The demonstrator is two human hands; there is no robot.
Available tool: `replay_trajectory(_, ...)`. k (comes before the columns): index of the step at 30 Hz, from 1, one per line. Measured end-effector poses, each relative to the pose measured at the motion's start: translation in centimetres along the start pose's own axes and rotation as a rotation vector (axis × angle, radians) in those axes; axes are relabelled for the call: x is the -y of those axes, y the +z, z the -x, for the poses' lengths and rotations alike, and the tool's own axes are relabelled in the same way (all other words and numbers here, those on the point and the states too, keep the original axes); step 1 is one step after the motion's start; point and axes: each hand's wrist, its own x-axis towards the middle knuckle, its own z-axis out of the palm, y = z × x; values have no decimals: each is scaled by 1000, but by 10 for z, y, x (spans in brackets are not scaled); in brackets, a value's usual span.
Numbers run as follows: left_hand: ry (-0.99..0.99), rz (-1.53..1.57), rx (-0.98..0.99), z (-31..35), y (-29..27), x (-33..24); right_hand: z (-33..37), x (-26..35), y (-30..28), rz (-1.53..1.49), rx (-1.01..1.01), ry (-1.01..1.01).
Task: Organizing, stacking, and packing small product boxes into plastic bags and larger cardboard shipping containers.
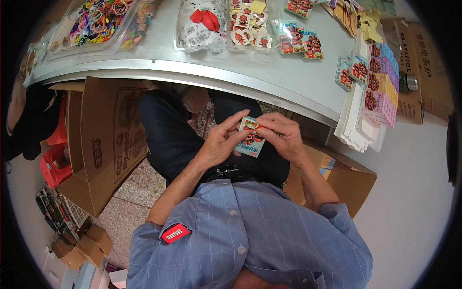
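Note:
A small flat pale-green packet (249,146) with red cartoon figures is held over my lap, below the table's front edge. My left hand (220,140) grips its left side, thumb across the front. With its fingers bent together, my right hand (285,137) pinches the upper right part of the packet. Whether the packet's top is sealed is hidden by my fingers. Similar packets (314,45) lie on the table ahead, and two more, one of them a green packet (359,67), rest near its right edge.
On the table (163,67) stand a tray of coloured bands (98,24), a bag with a red piece (206,20) and a tray of stickers (243,29). Stacked boxes (380,103) line the right side. Cardboard boxes (108,144) flank my legs; red stools (55,166) are far left.

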Motion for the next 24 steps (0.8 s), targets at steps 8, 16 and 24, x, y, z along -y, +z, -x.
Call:
replay_trajectory(8,-2,68,-5,2,12,28,21,-17,5,-148,-14,185)
replay_trajectory(16,46,0,-105,-7,27,16,15,-11,5,-105,-69,134)
replay_trajectory(24,466,36,-206,-53,88,-59,10,76,-28,548,-302,-64)
